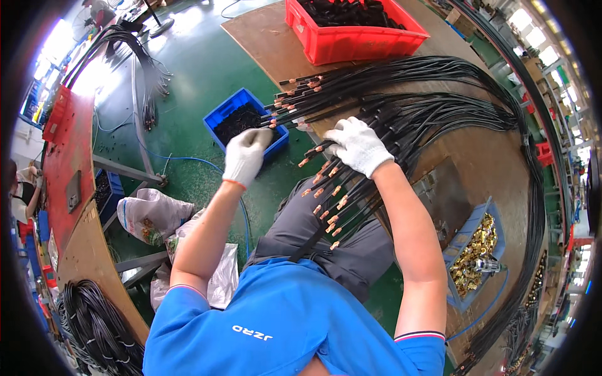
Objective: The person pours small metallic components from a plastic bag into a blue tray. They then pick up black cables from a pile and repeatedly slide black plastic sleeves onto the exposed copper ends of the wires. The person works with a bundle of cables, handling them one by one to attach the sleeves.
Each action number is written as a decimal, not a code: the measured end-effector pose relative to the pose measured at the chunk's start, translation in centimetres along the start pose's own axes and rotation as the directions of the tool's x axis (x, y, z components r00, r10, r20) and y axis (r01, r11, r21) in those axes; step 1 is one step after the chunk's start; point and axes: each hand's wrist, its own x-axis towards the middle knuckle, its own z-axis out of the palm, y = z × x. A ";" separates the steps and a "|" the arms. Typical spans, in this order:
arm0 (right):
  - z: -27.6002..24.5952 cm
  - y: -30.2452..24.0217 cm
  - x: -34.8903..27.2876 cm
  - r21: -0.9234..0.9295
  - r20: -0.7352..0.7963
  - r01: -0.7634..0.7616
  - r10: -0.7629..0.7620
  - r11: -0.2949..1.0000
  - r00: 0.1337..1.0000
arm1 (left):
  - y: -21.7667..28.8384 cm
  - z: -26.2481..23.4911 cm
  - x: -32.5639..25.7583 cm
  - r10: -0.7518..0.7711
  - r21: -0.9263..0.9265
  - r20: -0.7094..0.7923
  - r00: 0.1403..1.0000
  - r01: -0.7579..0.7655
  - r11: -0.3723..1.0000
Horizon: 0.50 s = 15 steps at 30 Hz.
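Both my hands wear white gloves. My left hand [244,155] is pinched closed, its stained fingertips right by the bare copper ends of the far bundle of black cables [351,81]. Whatever sits between those fingertips is too small to make out. My right hand [359,145] is curled over the near bundle of black cables [433,108], fingers closed around some of them close to their ends. Copper tips [342,202] of this bundle fan out over the table edge and above my lap.
Below the cable ends stands a blue bin [213,119] of small black pieces. A red crate [313,47] of black parts sits on the wooden table [501,163]. A blue tray [461,299] of brass fittings lies at right. White sacks [153,213] and coiled cables [97,326] are left.
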 end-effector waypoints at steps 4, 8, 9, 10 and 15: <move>0.2 0.2 -0.1 0.003 -0.008 -0.009 0.009 1.000 1.000 | 3.8 3.9 0.1 -0.385 -0.392 0.302 0.872 0.482 0.783; -0.1 -0.5 0.1 0.015 -0.031 0.006 -0.005 1.000 0.999 | 2.6 6.0 0.8 -0.401 -0.631 0.311 0.862 0.503 0.590; -0.2 -0.5 0.1 0.006 -0.032 0.001 0.000 1.000 0.999 | 2.5 5.9 0.8 -0.375 -0.602 0.323 0.869 0.494 0.627; -0.2 -0.5 0.0 -0.001 -0.033 -0.003 0.003 1.000 0.999 | 2.4 5.9 0.7 -0.349 -0.573 0.334 0.876 0.482 0.663; 0.0 0.1 -0.2 0.010 -0.041 -0.006 0.006 1.000 0.999 | 3.4 6.8 -1.9 -0.296 -0.373 0.277 0.914 0.386 0.844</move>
